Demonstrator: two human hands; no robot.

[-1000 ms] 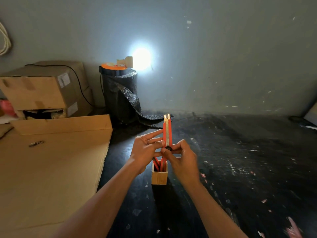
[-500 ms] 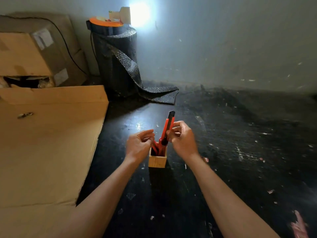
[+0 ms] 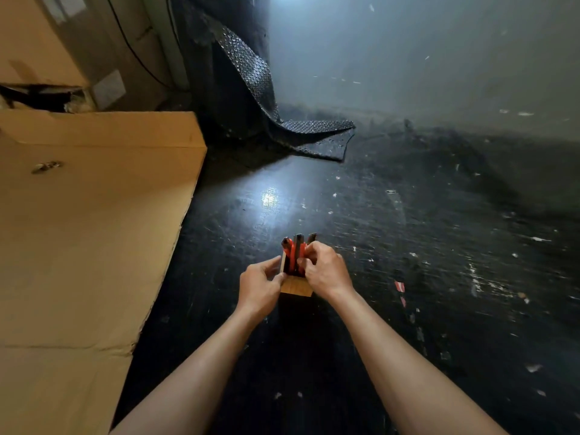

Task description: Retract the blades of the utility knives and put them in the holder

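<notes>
Utility knives are standing upright in the wooden holder on the black table, dark ends up. I'm seeing the left hand bracing the holder's left side, fingers curled against it. Right hand is pinching the red knife bodies from the right. Flat cardboard is lying to the left.
</notes>
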